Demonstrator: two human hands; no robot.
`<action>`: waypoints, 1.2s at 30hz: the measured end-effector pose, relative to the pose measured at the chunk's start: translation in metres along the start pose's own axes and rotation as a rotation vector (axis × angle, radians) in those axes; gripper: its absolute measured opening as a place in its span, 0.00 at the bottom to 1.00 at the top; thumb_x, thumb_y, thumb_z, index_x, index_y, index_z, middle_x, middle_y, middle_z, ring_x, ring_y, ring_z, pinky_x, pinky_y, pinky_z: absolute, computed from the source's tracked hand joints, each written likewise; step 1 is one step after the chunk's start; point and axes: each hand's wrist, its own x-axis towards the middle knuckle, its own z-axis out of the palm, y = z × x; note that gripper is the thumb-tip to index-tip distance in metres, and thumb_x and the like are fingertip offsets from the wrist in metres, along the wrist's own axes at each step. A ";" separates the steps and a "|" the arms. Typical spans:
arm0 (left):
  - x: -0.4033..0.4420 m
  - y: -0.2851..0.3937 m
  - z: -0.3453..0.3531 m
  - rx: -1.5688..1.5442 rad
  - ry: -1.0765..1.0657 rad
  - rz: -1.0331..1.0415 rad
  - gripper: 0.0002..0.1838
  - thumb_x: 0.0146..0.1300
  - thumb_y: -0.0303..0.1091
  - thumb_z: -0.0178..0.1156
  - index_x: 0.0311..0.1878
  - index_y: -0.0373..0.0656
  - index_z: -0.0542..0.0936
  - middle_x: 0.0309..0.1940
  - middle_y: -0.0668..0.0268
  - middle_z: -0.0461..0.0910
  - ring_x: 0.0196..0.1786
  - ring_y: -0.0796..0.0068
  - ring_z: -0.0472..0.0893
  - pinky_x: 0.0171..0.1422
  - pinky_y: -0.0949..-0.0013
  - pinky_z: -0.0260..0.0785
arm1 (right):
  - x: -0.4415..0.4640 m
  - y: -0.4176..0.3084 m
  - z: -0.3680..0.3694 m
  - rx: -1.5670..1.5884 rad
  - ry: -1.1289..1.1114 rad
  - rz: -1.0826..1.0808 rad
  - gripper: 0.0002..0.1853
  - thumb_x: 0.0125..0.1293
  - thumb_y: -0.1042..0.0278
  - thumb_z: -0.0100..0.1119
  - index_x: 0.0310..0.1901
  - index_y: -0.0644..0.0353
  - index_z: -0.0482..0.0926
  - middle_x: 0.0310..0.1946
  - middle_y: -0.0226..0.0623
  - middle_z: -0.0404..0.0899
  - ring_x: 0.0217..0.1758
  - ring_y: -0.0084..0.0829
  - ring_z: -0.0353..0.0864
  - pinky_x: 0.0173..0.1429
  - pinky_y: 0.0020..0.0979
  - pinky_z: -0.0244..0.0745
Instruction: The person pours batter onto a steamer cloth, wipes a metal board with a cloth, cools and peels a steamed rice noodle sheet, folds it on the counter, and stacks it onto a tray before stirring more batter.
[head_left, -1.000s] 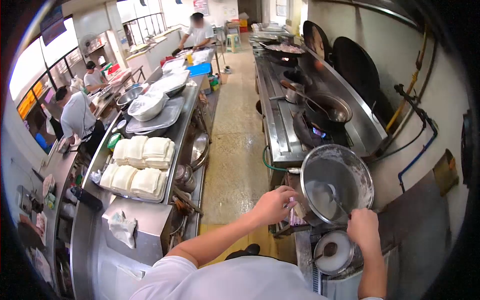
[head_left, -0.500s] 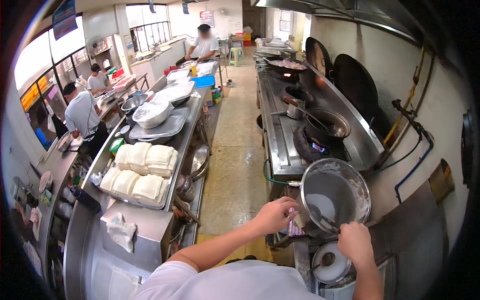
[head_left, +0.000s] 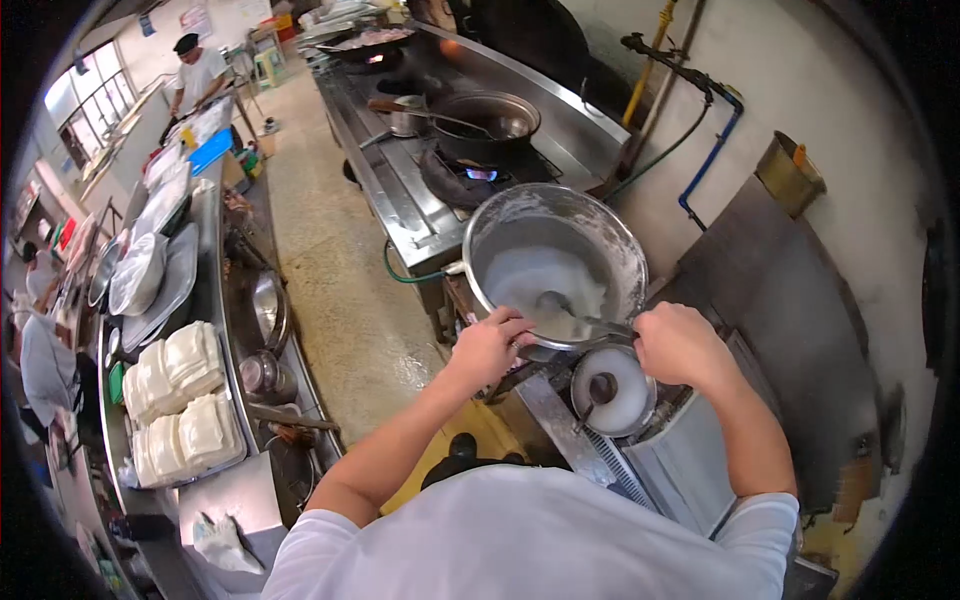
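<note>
Grasping a ladle (head_left: pixel 592 321) by its handle in the right hand (head_left: pixel 685 345), with fingers curled firmly round it. Holding the left hand (head_left: pixel 492 348), fingers bent, at the near-left rim of a big metal pot (head_left: pixel 545 230) (can't tell whether gripping that rim or only touching it). Dipping the ladle's head in the white liquid (head_left: pixel 530 270) inside the pot and slanting its handle out over the near rim.

Seeing, just below that rim, a smaller pot (head_left: pixel 649 411) of white liquid with a second ladle (head_left: pixel 602 388) in it. Finding, beyond the big pot, a stove (head_left: pixel 400 215) with a blue flame (head_left: pixel 482 175) close to a dark pan (head_left: pixel 485 118), and a wooden-handled spoon (head_left: pixel 420 112) resting across that pan.

Looking left over the floor (head_left: pixel 310 210), coming to a counter (head_left: pixel 208 300) with stacks of white sheets (head_left: pixel 180 375) on it, near a crumpled cloth (head_left: pixel 224 545). Noticing, farther off, a person in a black cap (head_left: pixel 203 80) (bending over a table).
</note>
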 end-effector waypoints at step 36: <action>0.001 -0.009 0.005 -0.132 0.094 -0.010 0.10 0.67 0.37 0.70 0.49 0.51 0.90 0.47 0.64 0.84 0.44 0.54 0.87 0.48 0.55 0.80 | 0.039 -0.042 0.052 0.038 0.060 0.151 0.10 0.62 0.71 0.59 0.38 0.66 0.86 0.38 0.57 0.88 0.44 0.56 0.90 0.50 0.52 0.86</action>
